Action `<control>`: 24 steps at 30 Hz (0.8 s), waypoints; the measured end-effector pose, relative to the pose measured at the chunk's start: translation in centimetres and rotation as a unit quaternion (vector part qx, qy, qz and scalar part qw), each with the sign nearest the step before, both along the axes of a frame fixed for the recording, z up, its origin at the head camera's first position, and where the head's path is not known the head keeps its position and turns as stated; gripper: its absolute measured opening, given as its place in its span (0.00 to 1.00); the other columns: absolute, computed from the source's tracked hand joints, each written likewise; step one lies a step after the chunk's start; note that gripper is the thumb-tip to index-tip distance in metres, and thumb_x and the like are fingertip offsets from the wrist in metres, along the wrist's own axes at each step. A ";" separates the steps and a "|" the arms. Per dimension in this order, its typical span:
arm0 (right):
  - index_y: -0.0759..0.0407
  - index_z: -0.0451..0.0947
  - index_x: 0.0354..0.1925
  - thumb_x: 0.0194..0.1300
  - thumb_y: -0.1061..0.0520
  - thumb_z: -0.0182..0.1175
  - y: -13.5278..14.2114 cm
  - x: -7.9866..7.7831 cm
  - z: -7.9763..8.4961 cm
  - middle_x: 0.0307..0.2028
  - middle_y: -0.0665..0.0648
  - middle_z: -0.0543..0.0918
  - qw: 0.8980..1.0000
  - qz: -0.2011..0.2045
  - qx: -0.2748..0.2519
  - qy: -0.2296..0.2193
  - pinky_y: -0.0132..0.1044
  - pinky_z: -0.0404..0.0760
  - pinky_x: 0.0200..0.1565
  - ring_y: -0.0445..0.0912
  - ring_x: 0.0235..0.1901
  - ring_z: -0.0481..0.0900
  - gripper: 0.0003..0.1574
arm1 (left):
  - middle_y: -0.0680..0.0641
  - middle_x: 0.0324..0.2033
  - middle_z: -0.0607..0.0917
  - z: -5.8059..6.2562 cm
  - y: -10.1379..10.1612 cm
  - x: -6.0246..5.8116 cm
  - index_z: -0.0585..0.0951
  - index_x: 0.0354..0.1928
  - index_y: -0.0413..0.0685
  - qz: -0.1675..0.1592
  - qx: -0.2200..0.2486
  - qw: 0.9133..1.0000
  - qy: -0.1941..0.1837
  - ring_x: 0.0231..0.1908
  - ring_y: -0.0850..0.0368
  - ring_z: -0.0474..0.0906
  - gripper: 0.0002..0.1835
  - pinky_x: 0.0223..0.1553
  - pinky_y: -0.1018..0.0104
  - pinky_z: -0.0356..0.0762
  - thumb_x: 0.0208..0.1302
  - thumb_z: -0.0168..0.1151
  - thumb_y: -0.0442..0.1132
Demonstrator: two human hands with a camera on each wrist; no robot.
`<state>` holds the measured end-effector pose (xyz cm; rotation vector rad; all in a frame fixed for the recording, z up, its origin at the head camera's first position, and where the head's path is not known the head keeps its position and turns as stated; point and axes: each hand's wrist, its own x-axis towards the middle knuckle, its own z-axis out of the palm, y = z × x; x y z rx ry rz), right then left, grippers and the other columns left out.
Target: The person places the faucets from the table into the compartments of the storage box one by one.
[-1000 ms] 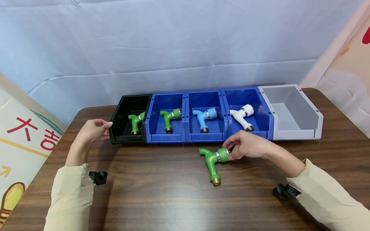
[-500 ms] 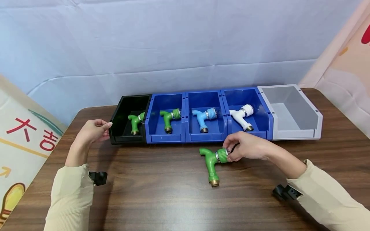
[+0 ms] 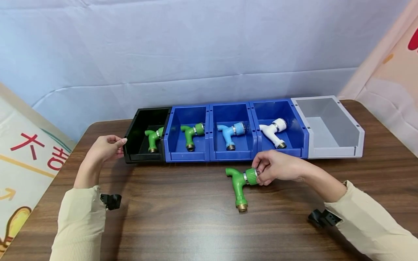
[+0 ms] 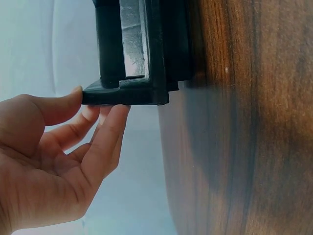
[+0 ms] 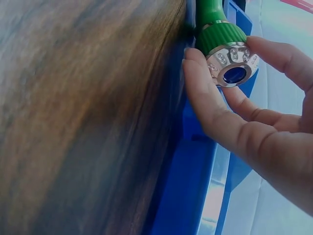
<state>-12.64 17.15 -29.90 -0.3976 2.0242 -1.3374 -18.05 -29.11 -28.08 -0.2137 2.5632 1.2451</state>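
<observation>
My right hand (image 3: 277,167) pinches the ribbed knob of a green water tap (image 3: 240,186) with a brass threaded end, in front of the bins. In the right wrist view, thumb and fingers surround the knob's silver cap (image 5: 234,66) with a blue centre. At the left, my left hand (image 3: 109,148) grips the side of a black storage bin (image 3: 143,157); the left wrist view shows the thumb at its rim (image 4: 98,93) and the other fingers against its outer wall. A green tap (image 3: 152,139) lies inside that bin, partly hidden by its wall.
Three blue bins beside the black one hold a green tap (image 3: 190,136), a light blue tap (image 3: 230,134) and a white tap (image 3: 273,131). A grey bin (image 3: 333,152) ends the row. All stand on a brown wooden table (image 3: 183,217) before a pale cloth (image 3: 196,47).
The green tap in my right hand has turned slightly, its brass end shifting a little left. My left hand stays at the black bin.
</observation>
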 end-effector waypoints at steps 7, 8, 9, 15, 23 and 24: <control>0.77 0.66 0.42 0.49 0.70 0.62 -0.1 0.2 0.1 0.29 0.61 0.74 1.000 -0.016 0.003 -0.012 0.42 0.82 0.36 0.49 0.29 0.79 0.22 | 0.48 0.28 0.73 0.0 0.0 0.0 0.68 0.47 0.29 0.002 -0.002 1.000 -0.002 0.29 0.63 0.73 0.20 0.38 0.66 0.80 0.71 0.45 0.44; 0.77 0.65 0.42 0.49 0.71 0.62 -0.1 0.2 0.1 0.29 0.61 0.74 1.000 -0.019 0.001 -0.015 0.42 0.82 0.36 0.49 0.29 0.79 0.22 | 0.48 0.28 0.72 0.0 0.0 0.0 0.68 0.47 0.29 0.003 -0.002 1.000 -0.002 0.29 0.63 0.73 0.20 0.39 0.66 0.80 0.71 0.45 0.44; 0.78 0.65 0.42 0.49 0.71 0.62 -0.1 0.2 0.1 0.30 0.62 0.74 1.000 -0.022 -0.001 -0.019 0.42 0.82 0.37 0.50 0.29 0.79 0.22 | 0.48 0.28 0.72 0.0 0.0 0.1 0.68 0.47 0.29 0.003 -0.003 1.000 -0.002 0.29 0.63 0.73 0.20 0.39 0.65 0.79 0.71 0.45 0.44; 0.79 0.65 0.42 0.50 0.71 0.62 -0.1 0.2 -0.1 0.30 0.63 0.73 0.999 -0.030 -0.011 -0.029 0.44 0.82 0.37 0.51 0.29 0.80 0.22 | 0.48 0.28 0.73 0.1 0.0 0.1 0.68 0.48 0.29 0.003 -0.003 1.000 -0.002 0.29 0.63 0.73 0.20 0.40 0.65 0.79 0.71 0.45 0.44; 0.78 0.65 0.41 0.51 0.70 0.62 0.0 0.2 -0.1 0.29 0.62 0.73 0.999 -0.028 -0.012 -0.024 0.44 0.82 0.37 0.51 0.29 0.80 0.21 | 0.48 0.29 0.73 0.0 -0.1 0.1 0.68 0.47 0.31 0.003 -0.004 1.000 -0.004 0.29 0.62 0.73 0.20 0.40 0.65 0.79 0.71 0.45 0.45; 0.78 0.65 0.41 0.51 0.70 0.62 0.0 0.2 -0.1 0.30 0.62 0.73 0.999 -0.028 -0.010 -0.022 0.44 0.82 0.37 0.51 0.29 0.79 0.21 | 0.48 0.29 0.73 0.0 -0.1 0.1 0.68 0.47 0.31 0.003 -0.003 1.000 -0.004 0.29 0.62 0.73 0.20 0.40 0.65 0.79 0.71 0.45 0.45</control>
